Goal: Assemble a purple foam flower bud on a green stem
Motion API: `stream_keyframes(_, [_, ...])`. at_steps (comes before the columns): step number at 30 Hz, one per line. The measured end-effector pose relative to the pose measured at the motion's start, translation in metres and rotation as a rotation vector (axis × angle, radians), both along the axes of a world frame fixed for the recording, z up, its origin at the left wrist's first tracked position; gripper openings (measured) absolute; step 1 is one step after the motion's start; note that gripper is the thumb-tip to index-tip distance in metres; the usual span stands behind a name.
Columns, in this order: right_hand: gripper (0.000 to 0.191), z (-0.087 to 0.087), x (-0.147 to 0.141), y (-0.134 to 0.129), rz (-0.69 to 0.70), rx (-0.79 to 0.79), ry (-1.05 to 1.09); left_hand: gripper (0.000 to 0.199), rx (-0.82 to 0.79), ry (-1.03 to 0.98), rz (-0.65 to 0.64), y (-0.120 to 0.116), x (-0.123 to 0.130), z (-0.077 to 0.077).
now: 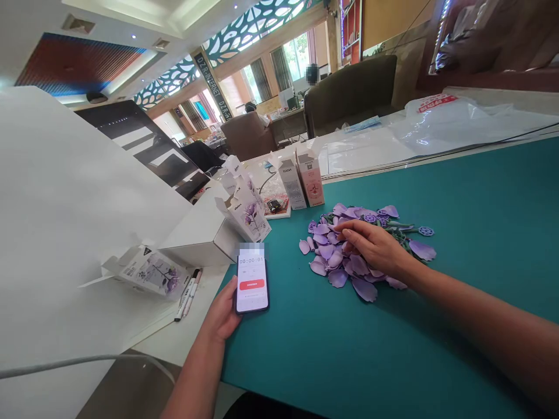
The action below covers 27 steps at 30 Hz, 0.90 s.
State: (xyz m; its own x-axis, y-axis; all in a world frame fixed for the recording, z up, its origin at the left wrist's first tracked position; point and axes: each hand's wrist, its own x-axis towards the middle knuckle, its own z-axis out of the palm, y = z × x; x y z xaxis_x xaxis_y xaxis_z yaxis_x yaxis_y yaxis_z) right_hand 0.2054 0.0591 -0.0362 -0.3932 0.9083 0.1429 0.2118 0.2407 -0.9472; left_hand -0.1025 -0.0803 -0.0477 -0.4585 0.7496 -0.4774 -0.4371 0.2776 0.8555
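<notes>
My left hand (226, 311) is closed around the edge of a smartphone (252, 285), whose lit screen shows a timer reading 00:00:01 and a red button. Over a heap of purple plastic petals (325, 251) hovers my right hand (371, 244), its fingers loosely stretched with thumb and index tips close together. Nothing shows between them, and its lower fingers are partly hidden. Purple lattice-like flower parts (425, 231) and green stem pieces (404, 227) lie among the petals at the right side of the heap.
A green mat (297, 349) covers the table. Opened flower-print boxes (251, 215) stand behind the phone, with a white box (287, 180) and pink box (311, 177) farther right. Another box (152, 273) and pens (188, 297) lie left. A plastic bag (441, 125) rests beyond the mat.
</notes>
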Motion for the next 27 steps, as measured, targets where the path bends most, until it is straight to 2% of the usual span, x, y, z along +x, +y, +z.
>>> stream_keyframes(10, [0.028,-0.0032,-0.0007,-0.0001,-0.015,-0.014,0.022,0.032,0.056,-0.017,0.007,-0.0035,-0.0009,-0.0032])
stream_keyframes(27, [0.030,-0.0048,-0.0009,0.0008,0.011,0.001,0.011,0.041,0.114,-0.072,-0.008,-0.0052,0.0005,-0.0026])
